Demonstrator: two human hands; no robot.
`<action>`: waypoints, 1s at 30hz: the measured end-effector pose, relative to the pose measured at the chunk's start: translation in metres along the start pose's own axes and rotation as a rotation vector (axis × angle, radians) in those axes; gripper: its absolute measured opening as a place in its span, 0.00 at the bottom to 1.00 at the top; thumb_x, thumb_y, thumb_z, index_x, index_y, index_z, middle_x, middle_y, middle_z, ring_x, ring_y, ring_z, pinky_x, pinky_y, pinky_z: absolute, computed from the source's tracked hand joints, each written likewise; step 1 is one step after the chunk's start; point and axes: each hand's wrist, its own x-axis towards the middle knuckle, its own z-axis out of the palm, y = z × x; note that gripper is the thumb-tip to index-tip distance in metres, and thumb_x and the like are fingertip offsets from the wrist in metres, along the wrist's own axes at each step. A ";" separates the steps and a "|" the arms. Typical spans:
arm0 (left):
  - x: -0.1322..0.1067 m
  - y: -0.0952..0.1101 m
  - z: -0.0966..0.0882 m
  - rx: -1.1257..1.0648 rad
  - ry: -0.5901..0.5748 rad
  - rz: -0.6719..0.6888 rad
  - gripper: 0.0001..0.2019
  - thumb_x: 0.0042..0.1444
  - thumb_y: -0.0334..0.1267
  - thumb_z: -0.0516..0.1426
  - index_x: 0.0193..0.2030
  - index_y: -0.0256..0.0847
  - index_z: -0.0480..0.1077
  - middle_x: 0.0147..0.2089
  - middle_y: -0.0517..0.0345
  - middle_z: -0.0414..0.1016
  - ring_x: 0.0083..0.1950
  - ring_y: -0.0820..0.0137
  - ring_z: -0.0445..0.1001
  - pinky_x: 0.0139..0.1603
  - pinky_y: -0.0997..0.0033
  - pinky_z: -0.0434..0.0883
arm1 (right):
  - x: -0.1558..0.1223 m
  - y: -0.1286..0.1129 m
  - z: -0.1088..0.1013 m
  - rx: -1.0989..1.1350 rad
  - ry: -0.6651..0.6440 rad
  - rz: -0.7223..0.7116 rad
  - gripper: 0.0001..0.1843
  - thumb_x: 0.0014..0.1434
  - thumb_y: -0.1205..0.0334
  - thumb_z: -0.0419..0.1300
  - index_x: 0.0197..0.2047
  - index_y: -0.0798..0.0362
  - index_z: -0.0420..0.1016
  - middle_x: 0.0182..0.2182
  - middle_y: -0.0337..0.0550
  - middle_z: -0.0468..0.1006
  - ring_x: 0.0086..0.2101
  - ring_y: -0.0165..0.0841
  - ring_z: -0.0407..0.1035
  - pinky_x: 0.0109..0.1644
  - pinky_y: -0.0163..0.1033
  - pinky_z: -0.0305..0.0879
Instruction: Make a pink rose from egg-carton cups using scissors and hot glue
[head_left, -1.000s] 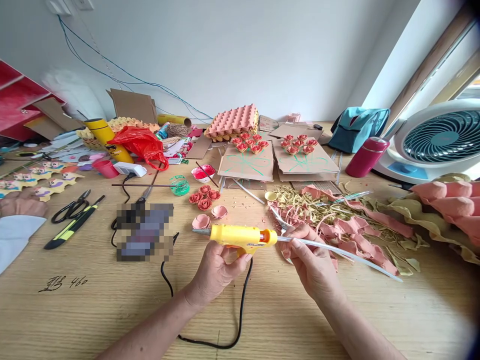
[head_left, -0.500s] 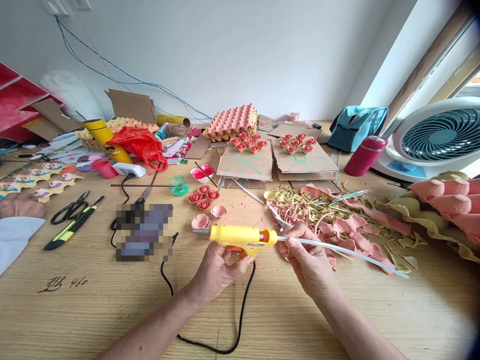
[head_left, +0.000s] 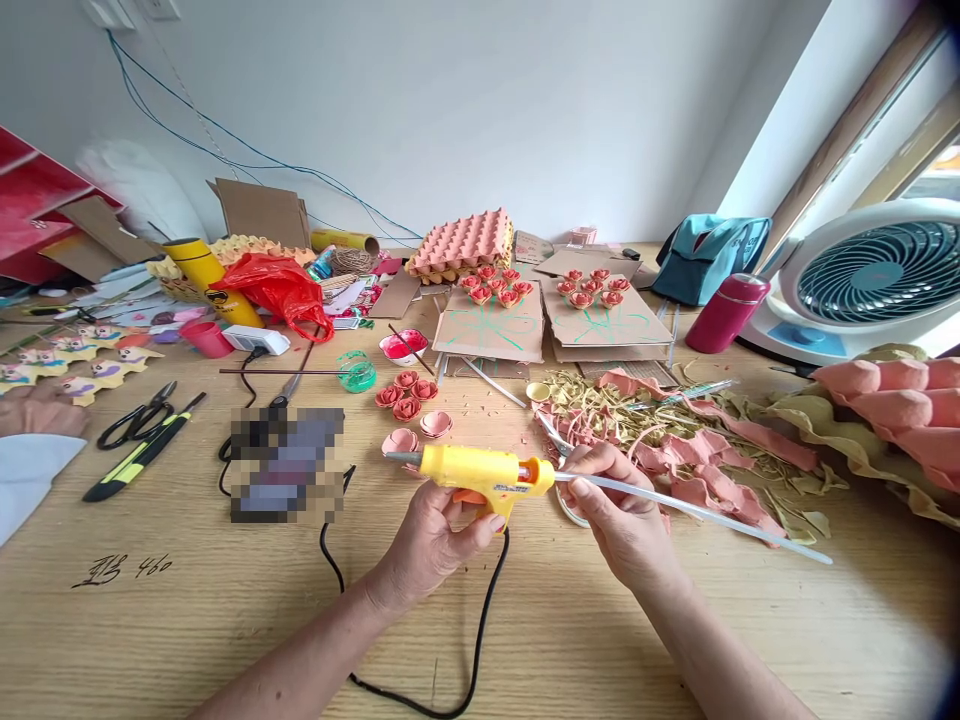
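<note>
My left hand [head_left: 435, 540] grips the handle of a yellow glue gun [head_left: 480, 472] whose nozzle points left, a little above the wooden table [head_left: 187, 620]. My right hand [head_left: 619, 515] pinches a long clear glue stick [head_left: 697, 512] that enters the back of the gun and slants off to the right. The gun's black cord [head_left: 480, 640] loops down toward me. Just beyond the nozzle lie two pale pink paper flowers [head_left: 418, 432] and a small cluster of red ones [head_left: 406, 393].
Pink and yellow paper scraps [head_left: 675, 440] pile up right of my hands. Cardboard sheets with red flowers [head_left: 495, 320], egg trays [head_left: 465, 243], a paint dish [head_left: 405, 346], scissors [head_left: 139, 420], a red flask [head_left: 720, 313] and a fan [head_left: 870, 280] sit around. Another person's sleeve [head_left: 30, 470] is at far left.
The free end of the glue stick has swung slightly right and down. Both hands and the gun stay in nearly the same place.
</note>
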 end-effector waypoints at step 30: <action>-0.002 0.004 0.018 -0.305 -0.170 -0.135 0.16 0.53 0.47 0.68 0.43 0.39 0.76 0.39 0.54 0.80 0.40 0.69 0.77 0.43 0.70 0.74 | -0.002 -0.011 0.024 -0.143 -0.238 0.123 0.21 0.60 0.40 0.64 0.49 0.45 0.79 0.44 0.44 0.79 0.44 0.40 0.73 0.48 0.43 0.72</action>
